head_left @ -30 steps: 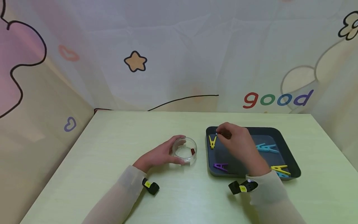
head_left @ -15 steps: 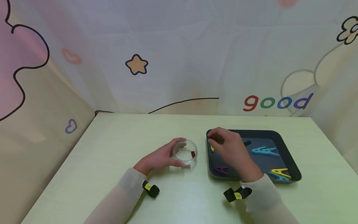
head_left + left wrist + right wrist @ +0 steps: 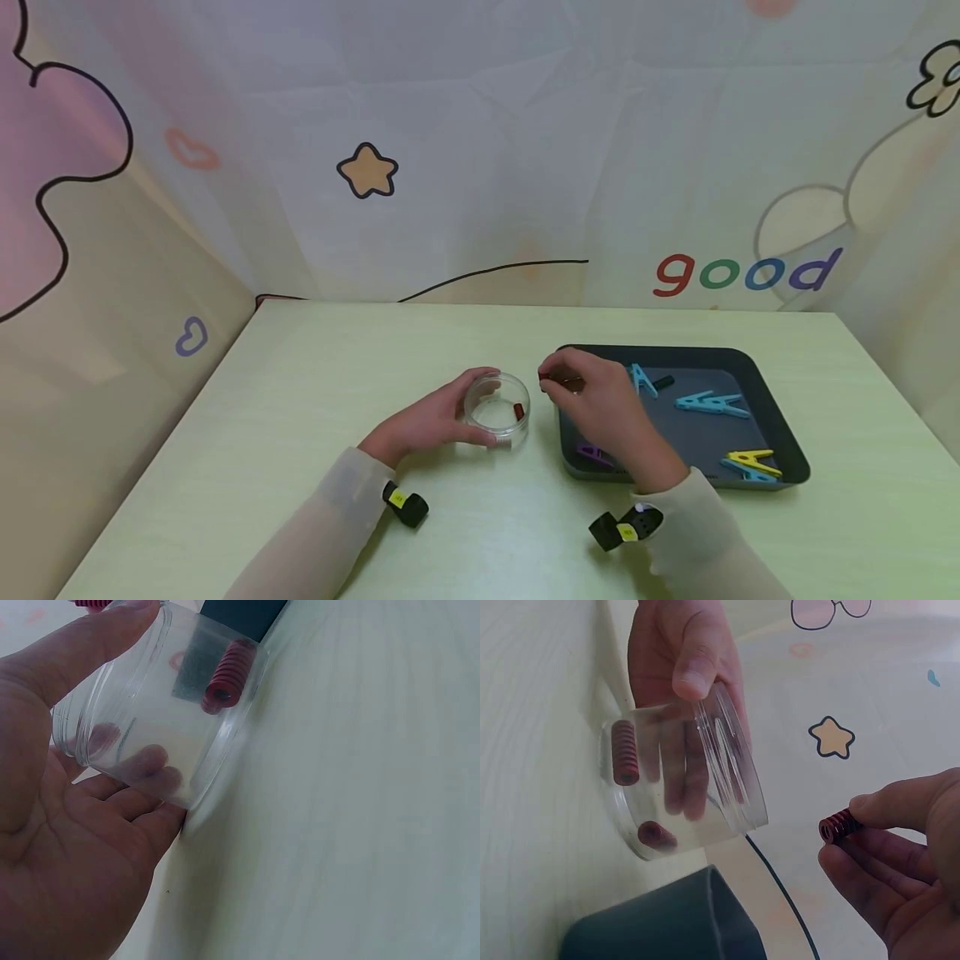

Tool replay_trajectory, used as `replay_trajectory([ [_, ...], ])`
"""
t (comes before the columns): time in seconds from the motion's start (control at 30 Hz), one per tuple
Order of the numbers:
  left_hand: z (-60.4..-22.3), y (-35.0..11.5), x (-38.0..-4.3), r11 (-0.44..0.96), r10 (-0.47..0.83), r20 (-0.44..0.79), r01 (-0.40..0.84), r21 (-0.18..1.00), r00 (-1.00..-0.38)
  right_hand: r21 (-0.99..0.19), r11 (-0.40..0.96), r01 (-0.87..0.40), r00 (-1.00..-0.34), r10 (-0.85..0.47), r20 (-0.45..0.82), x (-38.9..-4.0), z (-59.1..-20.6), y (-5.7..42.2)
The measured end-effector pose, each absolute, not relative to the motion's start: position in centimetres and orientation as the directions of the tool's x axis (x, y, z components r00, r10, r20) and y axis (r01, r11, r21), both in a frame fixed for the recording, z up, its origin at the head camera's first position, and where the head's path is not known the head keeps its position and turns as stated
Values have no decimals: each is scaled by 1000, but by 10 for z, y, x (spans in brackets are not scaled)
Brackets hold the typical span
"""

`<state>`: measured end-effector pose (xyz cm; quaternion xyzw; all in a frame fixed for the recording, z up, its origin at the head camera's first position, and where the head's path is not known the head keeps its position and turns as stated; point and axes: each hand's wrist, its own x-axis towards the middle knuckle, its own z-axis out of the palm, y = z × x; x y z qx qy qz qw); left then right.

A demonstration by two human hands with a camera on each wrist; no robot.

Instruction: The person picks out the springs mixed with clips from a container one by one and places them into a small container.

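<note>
On the table, my left hand holds a clear jar without a lid, thumb on one side and fingers round the other. Inside, a red coil spring lies at the bottom, and the right wrist view shows a second red coil through the wall. My right hand pinches another red coil spring between thumb and fingertips. That hand is over the left rim of the dark grey tray, its fingertips just right of the jar mouth and apart from it.
The tray holds light blue clothespins, a yellow clothespin, a purple clothespin partly behind the right hand, and a small dark cylinder. A printed cloth hangs behind the table.
My right hand has moved left from over the tray toward the jar, carrying the spring. It uncovers a blue clothespin and covers the yellow one at the tray's left. The left hand stays put.
</note>
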<state>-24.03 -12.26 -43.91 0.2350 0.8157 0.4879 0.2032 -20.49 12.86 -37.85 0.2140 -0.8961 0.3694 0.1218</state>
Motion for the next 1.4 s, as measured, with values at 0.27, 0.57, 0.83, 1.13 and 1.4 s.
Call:
replay_trajectory([
  [0.27, -439, -122, -240, 409, 583, -104, 181, 894, -806, -636, 591, -496, -868, -318, 381, -202, -385, 121],
  [0.57, -441, -123, -241, 405, 592, -102, 185, 896, -800, -655, 570, -497, -867, -308, 391, -200, -390, 112],
  [0.83, -440, -123, -241, 403, 598, -99, 192, 895, -795, -672, 540, -508, -861, -320, 395, -200, -395, 106],
  [1.13, -441, -123, -241, 412, 591, -105, 187, 891, -800, -693, 521, -498, -866, -343, 365, -199, -397, 103],
  [1.4, -440, -123, -242, 399, 595, -105, 180, 899, -796, -686, 525, -504, -863, -349, 366, -199, -397, 103],
])
